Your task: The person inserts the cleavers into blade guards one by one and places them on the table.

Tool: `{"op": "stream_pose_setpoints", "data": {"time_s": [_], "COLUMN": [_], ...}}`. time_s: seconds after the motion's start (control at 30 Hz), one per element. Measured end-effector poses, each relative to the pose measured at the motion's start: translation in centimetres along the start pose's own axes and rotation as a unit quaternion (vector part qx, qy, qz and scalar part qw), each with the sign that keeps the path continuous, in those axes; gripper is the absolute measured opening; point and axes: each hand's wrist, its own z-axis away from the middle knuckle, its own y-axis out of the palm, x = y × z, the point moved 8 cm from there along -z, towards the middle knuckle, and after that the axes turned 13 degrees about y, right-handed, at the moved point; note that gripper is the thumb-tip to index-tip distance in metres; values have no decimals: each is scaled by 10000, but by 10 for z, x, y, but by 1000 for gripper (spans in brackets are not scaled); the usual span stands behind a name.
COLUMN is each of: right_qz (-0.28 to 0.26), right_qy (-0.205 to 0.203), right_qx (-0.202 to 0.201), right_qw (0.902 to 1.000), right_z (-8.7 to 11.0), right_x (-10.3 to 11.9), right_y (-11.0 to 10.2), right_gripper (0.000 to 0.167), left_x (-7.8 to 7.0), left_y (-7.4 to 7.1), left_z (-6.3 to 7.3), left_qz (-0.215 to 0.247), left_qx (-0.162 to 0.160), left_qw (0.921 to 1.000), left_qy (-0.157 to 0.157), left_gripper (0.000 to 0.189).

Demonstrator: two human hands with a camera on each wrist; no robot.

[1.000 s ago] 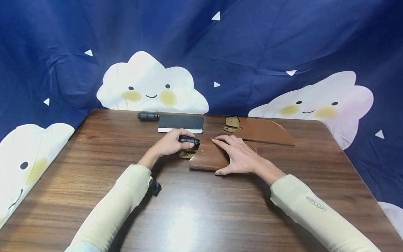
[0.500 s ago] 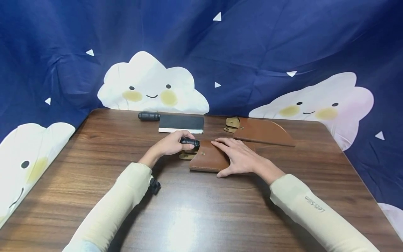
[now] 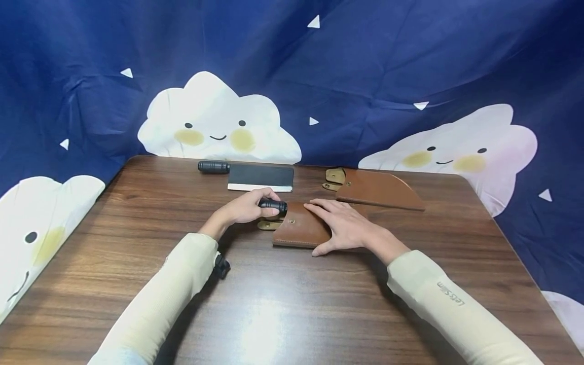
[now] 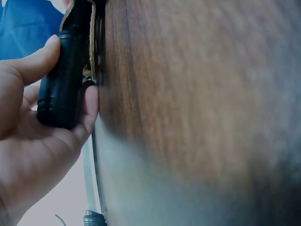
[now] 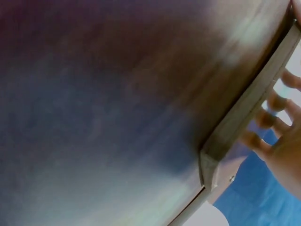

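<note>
Left hand point(image 3: 244, 209) is gripping a ridged black handle point(image 3: 275, 206) at the brown leather sheath point(image 3: 298, 228), splayed right hand point(image 3: 344, 225) pressing it, cream sleeve point(image 3: 456, 314) reading "LetsSlim".

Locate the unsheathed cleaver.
Head view: the unsheathed cleaver lies near the far edge of the table, beyond the left hand, left of the farther sheath.

left fingers point(image 3: 267, 193) curled, right fingers point(image 3: 319, 209) spread, palm down, forearms point(image 3: 157, 296) angled inward

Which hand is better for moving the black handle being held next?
Probably the left hand: it grips that black handle, while the right hand lies over the brown sheath, seemingly better placed to steady it.
</note>
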Motion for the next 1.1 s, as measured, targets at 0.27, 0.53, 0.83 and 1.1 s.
{"op": "stream_pose_setpoints", "data": {"time_s": [0.27, 0.53, 0.83, 1.1], "right_qz": [57, 75, 52, -50], "right_qy": [-25, -20, -10, -16], "right_qx": [205, -47, -27, -230], "right_qw": [9998, 10000, 10000, 9997], "right_z": [2, 2, 1, -1], "right_x": [4, 4, 5, -7], "right_y": [3, 0, 1, -17], "right_gripper": [118, 117, 118, 107], "left_x": [-1, -9, -11, -8], "left_y": [3, -2, 0, -24], "left_z": [1, -5, -8, -8], "left_qz": [-99, -755, -1141, -1620], "left_qx": [265, 768, 1186, 421], "left_qw": [9996, 9927, 9832, 9853], "left_qy": [62, 533, 789, 350], "left_gripper": [26, 21, 24, 47]}}
